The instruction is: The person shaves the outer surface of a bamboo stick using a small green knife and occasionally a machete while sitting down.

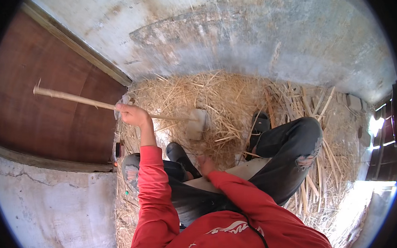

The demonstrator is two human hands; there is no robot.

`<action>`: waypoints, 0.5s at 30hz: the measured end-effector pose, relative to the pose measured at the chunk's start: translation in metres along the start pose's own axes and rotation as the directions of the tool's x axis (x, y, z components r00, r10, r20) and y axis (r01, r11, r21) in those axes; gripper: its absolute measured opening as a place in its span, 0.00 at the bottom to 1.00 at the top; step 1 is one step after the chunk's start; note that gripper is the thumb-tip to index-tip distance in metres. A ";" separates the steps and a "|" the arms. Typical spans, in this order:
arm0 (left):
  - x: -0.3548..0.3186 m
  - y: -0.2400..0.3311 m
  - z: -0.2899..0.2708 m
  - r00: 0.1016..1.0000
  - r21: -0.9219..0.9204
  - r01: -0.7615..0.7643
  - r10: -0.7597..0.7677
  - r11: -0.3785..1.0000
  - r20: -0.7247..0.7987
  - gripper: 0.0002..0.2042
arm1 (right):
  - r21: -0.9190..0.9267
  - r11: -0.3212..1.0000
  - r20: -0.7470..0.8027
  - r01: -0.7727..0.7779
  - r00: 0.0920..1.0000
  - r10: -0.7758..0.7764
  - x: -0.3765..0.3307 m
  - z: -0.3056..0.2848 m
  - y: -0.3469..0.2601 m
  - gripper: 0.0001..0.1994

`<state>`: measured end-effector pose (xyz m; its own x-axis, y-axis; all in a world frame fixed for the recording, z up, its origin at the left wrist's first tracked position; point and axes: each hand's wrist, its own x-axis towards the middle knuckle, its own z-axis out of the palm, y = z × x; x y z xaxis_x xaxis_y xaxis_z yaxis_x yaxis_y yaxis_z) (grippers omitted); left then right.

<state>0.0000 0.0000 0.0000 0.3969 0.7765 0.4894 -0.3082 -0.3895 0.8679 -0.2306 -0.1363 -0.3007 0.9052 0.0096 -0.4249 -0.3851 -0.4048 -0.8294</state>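
Observation:
My left hand (pixel 133 114) is closed around a long pale stick (pixel 75 98), bamboo or wood. The stick's frayed end points out to the left, in front of the brown door. Its other end runs right, to a pale grey block (pixel 197 124) on the straw; whether the two touch I cannot make out. Low in front of me, between my legs, is my right hand (pixel 205 164). Motion smears its fingers, and anything it may hold does not show. Just beyond it lies loose straw-like material (pixel 224 145).
Straw-like shavings (pixel 175 91) cover the floor up to the worn wall (pixel 248 37). A brown door panel (pixel 50 81) stands at the left. Long split strips (pixel 326 156) lie to the right, beyond my bent knee. Both my dark shoes (pixel 181 156) rest among the shavings.

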 end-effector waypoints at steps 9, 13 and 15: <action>0.049 0.059 -0.084 0.987 -0.481 0.111 -0.153 0.869 -0.050 0.31 | 0.444 0.854 -0.011 -0.271 0.951 0.308 0.056 -0.012 0.035 0.26; 0.080 0.099 -0.187 0.969 -0.713 0.090 -0.228 0.695 -0.100 0.29 | 0.689 0.673 0.046 -0.267 0.944 0.328 -0.006 -0.080 -0.055 0.17; 0.087 0.100 -0.228 0.968 -0.794 0.071 -0.235 0.604 -0.093 0.30 | 0.731 0.675 -0.049 -0.099 0.979 0.196 -0.033 -0.145 -0.099 0.14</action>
<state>-0.1935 0.1418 0.1103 0.3764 0.8888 0.2616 -0.8444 0.2129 0.4916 -0.1966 -0.2288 -0.1521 0.8196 -0.1152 -0.5612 -0.4809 0.3940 -0.7832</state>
